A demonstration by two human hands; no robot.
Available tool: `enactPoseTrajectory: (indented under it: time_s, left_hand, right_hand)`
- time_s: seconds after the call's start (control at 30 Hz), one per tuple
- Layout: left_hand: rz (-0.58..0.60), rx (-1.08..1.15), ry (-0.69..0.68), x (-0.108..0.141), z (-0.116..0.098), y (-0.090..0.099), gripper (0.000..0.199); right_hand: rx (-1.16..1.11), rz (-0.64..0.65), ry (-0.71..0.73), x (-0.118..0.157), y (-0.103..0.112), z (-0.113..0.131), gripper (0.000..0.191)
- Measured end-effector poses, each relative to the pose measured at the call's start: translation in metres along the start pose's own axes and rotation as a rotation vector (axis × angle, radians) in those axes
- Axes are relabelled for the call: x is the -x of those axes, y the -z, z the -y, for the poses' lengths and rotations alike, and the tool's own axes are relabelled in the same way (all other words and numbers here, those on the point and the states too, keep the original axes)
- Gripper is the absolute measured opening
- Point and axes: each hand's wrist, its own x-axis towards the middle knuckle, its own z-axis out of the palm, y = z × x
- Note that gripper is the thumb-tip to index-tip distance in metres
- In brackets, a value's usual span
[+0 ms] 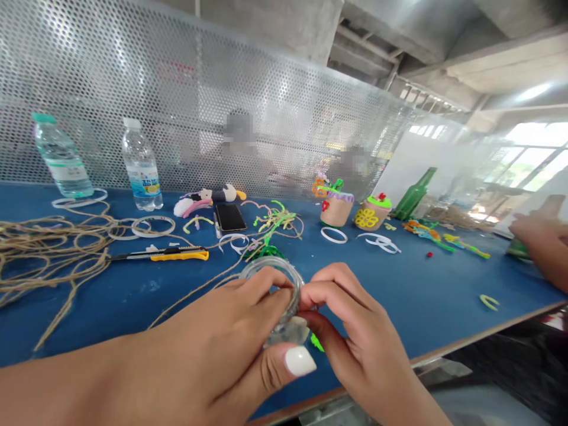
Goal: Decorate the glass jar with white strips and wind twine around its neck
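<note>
A clear glass jar (290, 332) is tilted in front of me, its round mouth facing up and away. My left hand (248, 331) is wrapped around the jar's near side, thumb stretched along it. At the right side of the rim, my right hand (355, 325) has thumb and fingertips pinched together; what lies between them is hidden. Strands of jute twine (195, 290) run from the left towards the jar and pass out of sight behind my left hand. Green fuzzy pieces (266, 249) lie just beyond the jar, and a bright green bit (316, 342) shows beside it.
A yellow utility knife (180, 254) lies beside a twine heap (48, 248). Behind stand two water bottles (142, 171), a phone (229, 218), decorated pots (336, 210) and a green bottle (415, 195). White tape rings (333, 235) lie about. Another person's hand (544, 236) is at right.
</note>
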Motion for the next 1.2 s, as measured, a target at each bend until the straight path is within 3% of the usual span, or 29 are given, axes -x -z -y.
enactPoseTrajectory:
  time_s: [0.2,0.33,0.53,0.73,0.87,1.0,1.07,1.2]
  left_hand:
    - [0.056,0.087,-0.057,-0.009,0.012,0.005,0.049]
    - [0.132,0.171,-0.094,-0.013,0.018,0.008,0.033]
    - [0.173,0.103,-0.104,-0.013,0.02,0.01,0.027]
    - [0.203,0.065,-0.075,-0.011,0.018,0.01,0.023]
    - [0.194,0.079,-0.055,-0.012,0.03,0.01,0.021]
    - [0.124,0.106,0.115,-0.015,0.051,0.009,0.029]
    - [0.134,0.124,0.173,-0.016,0.054,0.01,0.032]
    - [0.159,0.153,0.124,-0.017,0.039,0.014,0.035]
  right_hand:
    - [-0.093,0.081,-0.006,0.002,-0.003,-0.008,0.017]
    - [-0.146,0.091,0.031,0.005,-0.004,-0.017,0.011]
    - [-0.175,0.114,0.071,0.011,-0.003,-0.027,0.009]
    - [-0.166,0.123,0.087,0.012,-0.002,-0.027,0.01]
    - [-0.15,0.15,0.113,0.019,0.0,-0.025,0.012]
    - [-0.146,0.243,0.054,0.039,0.003,-0.03,0.012]
    - [-0.118,0.17,0.016,0.049,0.004,-0.036,0.011]
    - [-0.027,-0.037,0.043,0.051,0.01,-0.042,0.013]
